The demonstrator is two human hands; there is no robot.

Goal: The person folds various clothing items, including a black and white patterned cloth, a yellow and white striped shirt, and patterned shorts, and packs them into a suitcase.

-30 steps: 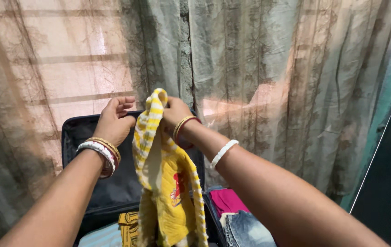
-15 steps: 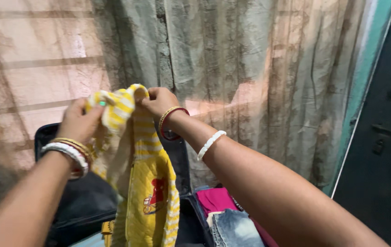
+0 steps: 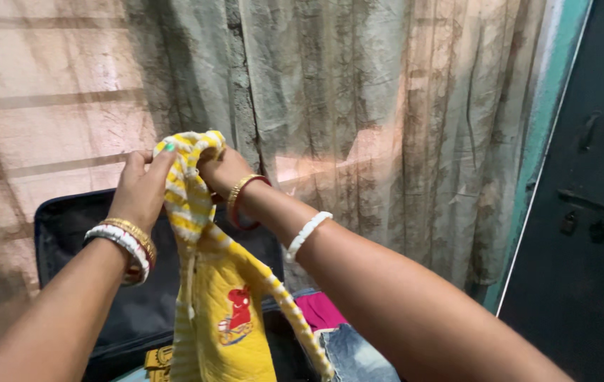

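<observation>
Both hands drew closer; left hand (image 3: 145, 187) and right hand (image 3: 218, 172) fingers grasp yellow garment (image 3: 224, 311)

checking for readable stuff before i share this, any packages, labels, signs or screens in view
No packages, signs or screens.
Closest thing: a red cartoon print on the yellow striped garment, low centre, held up by the left hand and right hand.

No packages, labels, signs or screens are visible in the head view; nothing of that kind stands anywhere in the scene.
</observation>
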